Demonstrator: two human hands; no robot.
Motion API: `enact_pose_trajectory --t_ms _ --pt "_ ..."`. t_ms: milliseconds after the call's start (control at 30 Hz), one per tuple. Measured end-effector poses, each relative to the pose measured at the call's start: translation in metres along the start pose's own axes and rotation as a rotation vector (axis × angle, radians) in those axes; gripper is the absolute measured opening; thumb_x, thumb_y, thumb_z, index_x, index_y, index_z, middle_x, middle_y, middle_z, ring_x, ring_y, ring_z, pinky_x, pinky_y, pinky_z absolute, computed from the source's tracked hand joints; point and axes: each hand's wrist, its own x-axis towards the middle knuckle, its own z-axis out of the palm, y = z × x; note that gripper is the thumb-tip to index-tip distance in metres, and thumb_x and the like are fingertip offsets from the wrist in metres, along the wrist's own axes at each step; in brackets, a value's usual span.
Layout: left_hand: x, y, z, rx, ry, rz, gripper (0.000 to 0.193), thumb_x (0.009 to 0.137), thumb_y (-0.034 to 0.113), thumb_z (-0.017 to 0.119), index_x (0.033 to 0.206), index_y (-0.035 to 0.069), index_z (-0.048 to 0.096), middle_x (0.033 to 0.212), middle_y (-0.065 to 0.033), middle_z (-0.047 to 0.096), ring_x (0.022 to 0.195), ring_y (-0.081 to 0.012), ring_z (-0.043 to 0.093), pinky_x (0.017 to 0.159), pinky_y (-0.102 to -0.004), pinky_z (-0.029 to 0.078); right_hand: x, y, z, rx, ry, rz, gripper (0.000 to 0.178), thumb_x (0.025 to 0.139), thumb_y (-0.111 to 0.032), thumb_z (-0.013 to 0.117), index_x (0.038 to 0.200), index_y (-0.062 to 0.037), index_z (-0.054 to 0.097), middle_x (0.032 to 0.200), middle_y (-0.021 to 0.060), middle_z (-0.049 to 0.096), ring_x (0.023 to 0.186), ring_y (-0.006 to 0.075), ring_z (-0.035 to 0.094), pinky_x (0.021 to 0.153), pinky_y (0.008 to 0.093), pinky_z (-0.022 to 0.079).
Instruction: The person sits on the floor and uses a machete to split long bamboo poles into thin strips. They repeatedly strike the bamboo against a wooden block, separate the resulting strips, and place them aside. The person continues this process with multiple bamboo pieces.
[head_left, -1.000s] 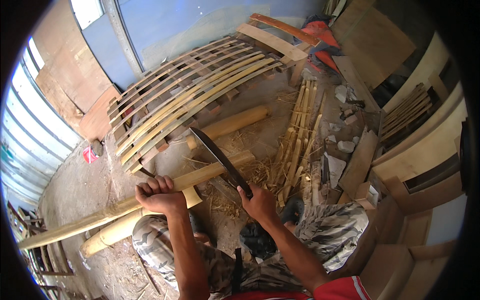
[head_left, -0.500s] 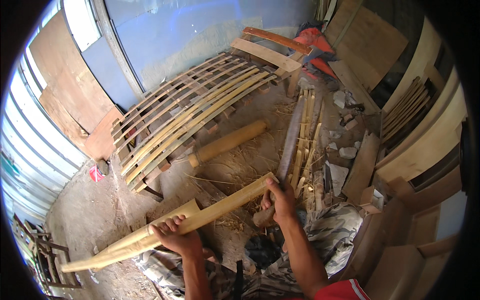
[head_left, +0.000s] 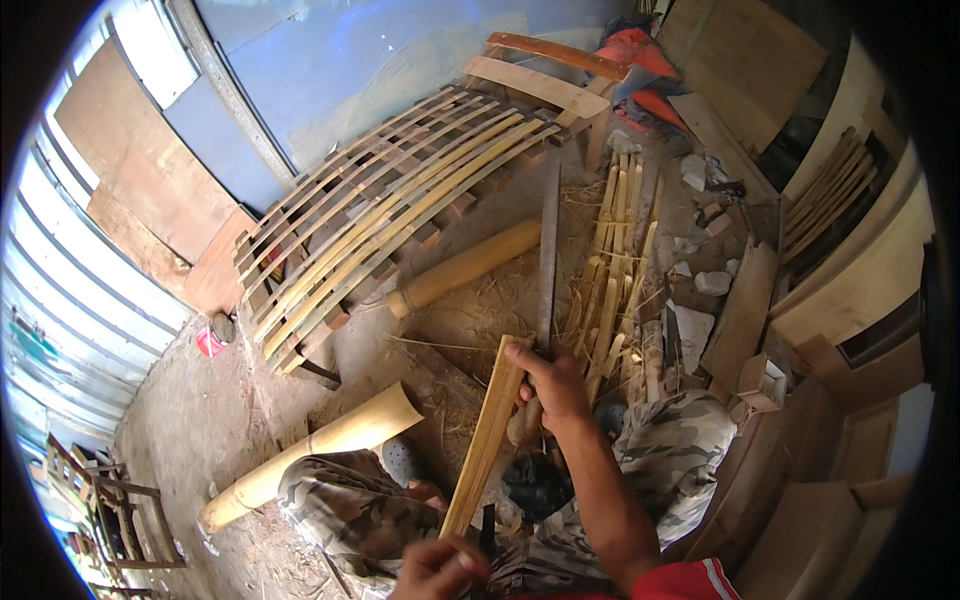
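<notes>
Two hands are on the work, well apart from each other. The right hand, at centre frame, is closed around the handle of a long machete whose blade points straight up the picture, and its fingers also press on the top end of a bamboo slat. The left hand, at the bottom edge, is curled around the lower end of that same slat, which runs steeply from bottom centre up to the right hand.

Half a second ago the slat lay much flatter, stretching far out toward the lower left, with the left hand gripping it near the middle; now it stands nearly upright in the frame, and the hand has slid to its near end. The blade, lying low beside the right hand then, now reaches up toward the bundle of split strips right of centre.

A split half of a bamboo culm lies at the lower left, just beside the person's camouflage-clad knee. A whole bamboo section rests on the ground above centre, below a curved rack of bent slats in the upper middle. A small red cup sits at the left.
</notes>
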Motion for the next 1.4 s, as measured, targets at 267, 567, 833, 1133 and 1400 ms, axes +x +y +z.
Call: enact_pose_trajectory --t_ms 267,567,833,1133,1400 --pt "0.117 0.039 -0.011 -0.119 -0.043 -0.121 0.031 0.099 0.029 0.054 0.111 0.001 0.055 0.086 -0.0067 0.064 0.070 -0.0145 0.062 0.066 -0.0289 0.052 -0.008 -0.013 0.024 -0.161 -0.050 -0.022 0.030 0.087 -0.031 0.070 0.085 -0.0036 0.060 0.064 0.0002 0.056 0.044 0.0084 0.049 0.041 0.0263 0.039" --pt "0.136 0.055 -0.028 -0.199 -0.012 -0.081 0.028 0.100 0.024 0.046 0.104 0.000 0.057 0.071 -0.0050 0.058 0.062 -0.0128 0.059 0.056 -0.0283 0.047 -0.013 -0.021 -0.027 -1.324 -0.081 -0.556 0.036 0.084 -0.041 0.071 0.086 -0.0057 0.063 0.059 0.0083 0.055 0.052 0.0216 0.059 0.046 0.0372 0.042" --pt "0.145 0.034 -0.021 -0.033 0.043 0.089 0.024 0.095 0.021 0.057 0.110 0.001 0.054 0.067 -0.0013 0.054 0.053 -0.0095 0.052 0.049 -0.0263 0.043 -0.024 -0.008 -0.024 -1.690 -0.252 -0.826 0.024 0.067 -0.024 0.077 0.080 -0.0121 0.061 0.068 0.0057 0.063 0.062 0.0254 0.065 0.054 0.0395 0.049" --pt "0.152 0.038 -0.014 -0.027 0.023 0.113 0.028 0.095 0.023 0.061 0.109 0.001 0.052 0.066 0.0007 0.052 0.051 -0.0073 0.049 0.047 -0.0244 0.041 0.002 -0.028 -0.022 -1.729 -0.198 -0.646 0.021 0.071 -0.026 0.074 0.085 -0.0128 0.067 0.070 0.0090 0.065 0.064 0.0297 0.067 0.056 0.0419 0.051" --pt "0.152 0.032 -0.013 0.023 0.048 0.071 0.028 0.095 0.025 0.062 0.106 0.000 0.054 0.066 0.0009 0.052 0.052 -0.0072 0.050 0.046 -0.0241 0.040 0.029 -0.028 -0.043 -1.709 -0.227 -0.765 0.021 0.067 -0.023 0.076 0.082 -0.0118 0.067 0.069 0.0079 0.066 0.063 0.0271 0.067 0.057 0.0406 0.052"
